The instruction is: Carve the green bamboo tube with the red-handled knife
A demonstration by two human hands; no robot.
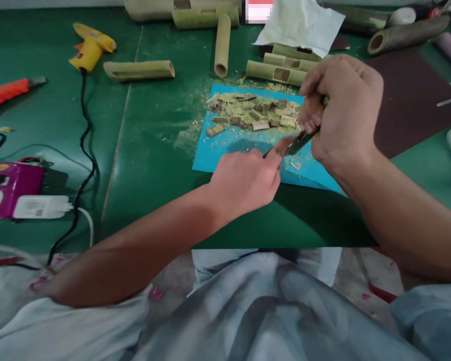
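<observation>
At far left we see a yellow glue gun (pixel 91 46) on the green table (pixel 154 165). Over the blue mat (pixel 244 145) with its heap of bamboo chips (pixel 253 114), our left hand (pixel 246 180) is closed, pressing a red-handled tool (pixel 281 146) against a small bamboo piece (pixel 303 139). Our right hand (pixel 344 113) pinches that piece just above the mat.

One head-worn camera looks forward and steeply down from close above the near edge of the green tabletop (pixel 150 165). Its far edge runs along the top of the view.
</observation>
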